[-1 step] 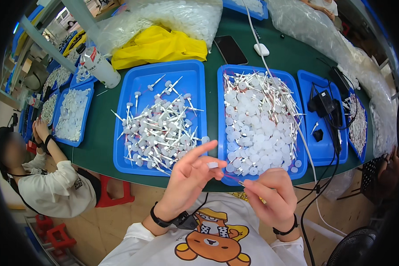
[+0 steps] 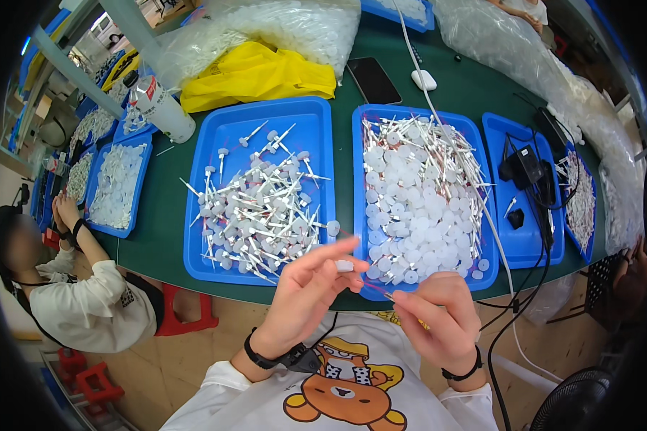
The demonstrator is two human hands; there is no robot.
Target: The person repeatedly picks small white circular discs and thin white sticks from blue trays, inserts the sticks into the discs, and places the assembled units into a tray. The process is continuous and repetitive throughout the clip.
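Above my lap, at the near edge of the table, my left hand pinches a small white plastic piece between thumb and fingers, its index finger stretched out and blurred. A thin pinkish wire runs from there to my right hand, which is closed on the wire's dark, thin end. Beyond my left hand lies a blue tray with many white stick-like parts fitted with round greyish discs. Another blue tray, beyond my right hand, holds loose translucent discs and a heap of thin white wired parts.
Behind the trays are a yellow bag, a phone, a white case and a bottle. A tray on the right holds black adapters. A white cable crosses the disc tray. At left sits another person.
My left index finger has dipped slightly downward and blurs. Both hands keep their grips in nearly the same place; the trays have not moved.
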